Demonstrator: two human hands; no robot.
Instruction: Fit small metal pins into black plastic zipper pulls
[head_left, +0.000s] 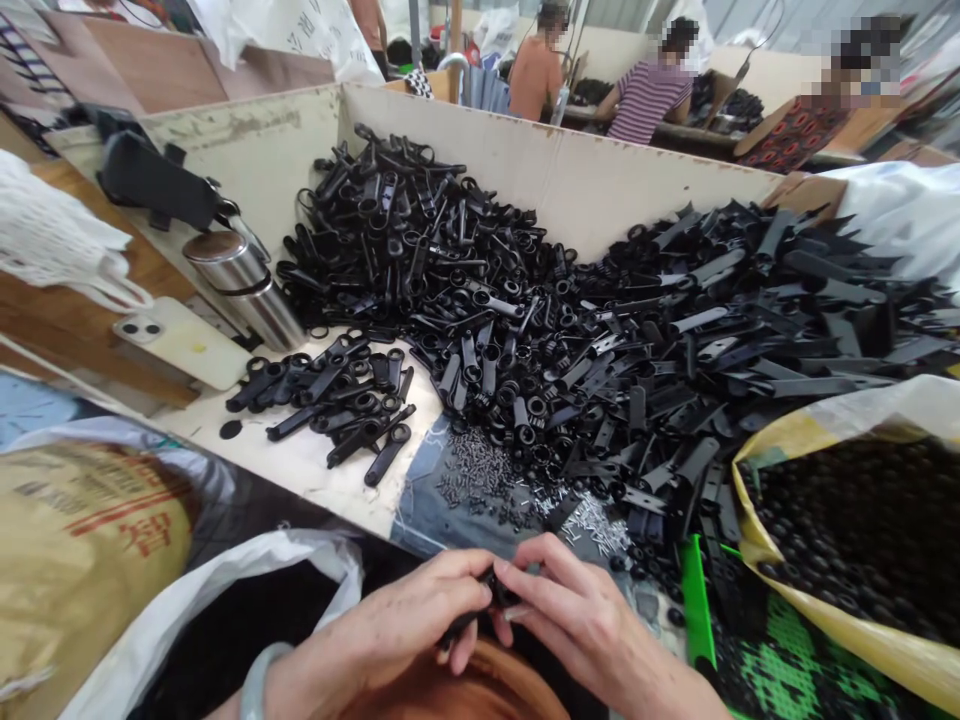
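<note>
You gripped a small black plastic part (pixel 489 590) between both hands, its lower end angling down toward your left palm. Your left hand (pixel 367 640) and right hand (pixel 581 620) were both closed on it, fingertips meeting. Just ahead lay tiny black screws (pixel 472 470) on blue cloth (pixel 420 490), then a mound of black plastic levers (pixel 487 340). A sack (pixel 757 530) of round black pieces sat to your right.

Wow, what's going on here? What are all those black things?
A person's left hand and right hand are holding a small black plastic part together. Ahead lies a big heap of black plastic parts against a pale board wall. A yellow-edged sack of round black pieces sits to the right. Other people sit farther back.
</note>
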